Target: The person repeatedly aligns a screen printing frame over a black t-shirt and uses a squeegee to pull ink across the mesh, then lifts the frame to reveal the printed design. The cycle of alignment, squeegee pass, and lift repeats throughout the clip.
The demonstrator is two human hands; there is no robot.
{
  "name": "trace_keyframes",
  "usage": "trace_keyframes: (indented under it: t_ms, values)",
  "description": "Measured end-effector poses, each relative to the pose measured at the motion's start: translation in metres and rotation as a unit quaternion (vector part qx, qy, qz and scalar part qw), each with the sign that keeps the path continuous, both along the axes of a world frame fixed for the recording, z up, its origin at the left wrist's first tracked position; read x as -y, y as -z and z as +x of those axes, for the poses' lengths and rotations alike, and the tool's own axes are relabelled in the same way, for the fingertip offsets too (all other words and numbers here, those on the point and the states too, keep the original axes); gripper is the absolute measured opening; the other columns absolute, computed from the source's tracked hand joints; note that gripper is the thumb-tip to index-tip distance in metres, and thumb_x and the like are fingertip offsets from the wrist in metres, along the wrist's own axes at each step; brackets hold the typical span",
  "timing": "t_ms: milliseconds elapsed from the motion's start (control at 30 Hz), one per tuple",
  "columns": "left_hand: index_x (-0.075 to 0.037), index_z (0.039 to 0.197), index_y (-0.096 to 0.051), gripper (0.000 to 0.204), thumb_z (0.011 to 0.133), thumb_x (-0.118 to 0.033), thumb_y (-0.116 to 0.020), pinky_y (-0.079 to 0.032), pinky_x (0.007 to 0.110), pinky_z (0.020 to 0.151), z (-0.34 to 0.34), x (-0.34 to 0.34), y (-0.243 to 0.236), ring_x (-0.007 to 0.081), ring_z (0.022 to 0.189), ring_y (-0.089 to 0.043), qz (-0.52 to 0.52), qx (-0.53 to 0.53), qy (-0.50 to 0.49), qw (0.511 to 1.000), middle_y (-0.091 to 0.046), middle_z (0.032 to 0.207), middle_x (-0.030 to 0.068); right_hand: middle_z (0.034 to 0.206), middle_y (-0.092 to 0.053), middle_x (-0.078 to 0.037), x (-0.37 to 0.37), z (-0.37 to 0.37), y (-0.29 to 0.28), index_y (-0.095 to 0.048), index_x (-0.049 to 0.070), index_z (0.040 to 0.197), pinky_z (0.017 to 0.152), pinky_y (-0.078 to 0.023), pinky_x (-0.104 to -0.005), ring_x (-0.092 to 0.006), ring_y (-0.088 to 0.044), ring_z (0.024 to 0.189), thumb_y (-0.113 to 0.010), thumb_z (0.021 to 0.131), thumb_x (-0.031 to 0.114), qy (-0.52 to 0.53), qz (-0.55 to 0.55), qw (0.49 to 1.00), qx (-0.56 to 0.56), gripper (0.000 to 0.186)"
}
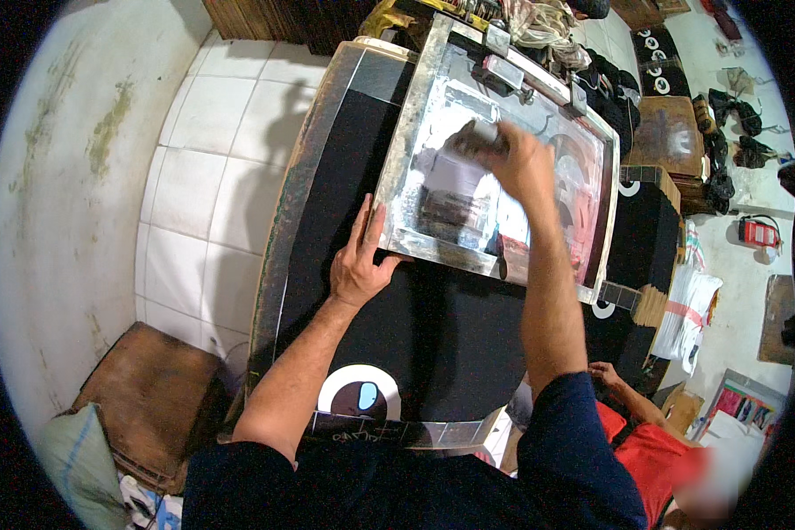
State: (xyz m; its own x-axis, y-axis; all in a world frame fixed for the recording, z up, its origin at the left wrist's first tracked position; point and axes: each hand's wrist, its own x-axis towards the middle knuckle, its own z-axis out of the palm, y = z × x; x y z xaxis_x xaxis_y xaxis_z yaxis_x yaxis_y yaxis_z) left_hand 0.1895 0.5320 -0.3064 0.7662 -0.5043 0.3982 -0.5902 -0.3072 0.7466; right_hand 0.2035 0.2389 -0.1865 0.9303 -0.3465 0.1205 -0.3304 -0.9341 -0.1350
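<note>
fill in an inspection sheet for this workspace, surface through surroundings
Surface: black cloth on the table, round print at the near side.
Job's things: frame over the cloth; dark tool, blurred, above its pane.
Clutter: bundled fabric beyond the frame; white bundle at right.
Hands: left hand at the frame's near left corner; right hand holds the tool.
Cables: nothing seen clearly.
Surroundings: stained wall, tiled floor, co-worker in red.

You get a bright view, with soft shadows darkening the white floor tiles [199, 181] at upper left. Glare streaks the framed screen [450, 172] at upper centre, and the tool [477, 146] under your right hand [526, 172] looks smeared. Edges curve toward black corners; lower right, a patch [711, 481] is blurred.
</note>
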Motion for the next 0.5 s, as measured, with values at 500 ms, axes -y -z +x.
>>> trace_keyframes:
  t_ms: [500]
  values:
    - [0.002, 0.16, -0.02, 0.109, 0.078, -0.022, -0.087, -0.053, 0.043, 0.106, -0.005, 0.0, 0.001, 0.0436, 0.139, -0.051, 0.025, -0.026, -0.005, 0.999, -0.04, 0.156, 0.0319, 0.099, -0.074, -0.014, 0.101, -0.009, 0.008, -0.072, 0.006, 0.114, 0.078, -0.054, -0.0362, -0.0265, -0.072, 0.092, -0.082, 0.087, 0.032, 0.075, 0.19, 0.961, 0.188, 0.039]
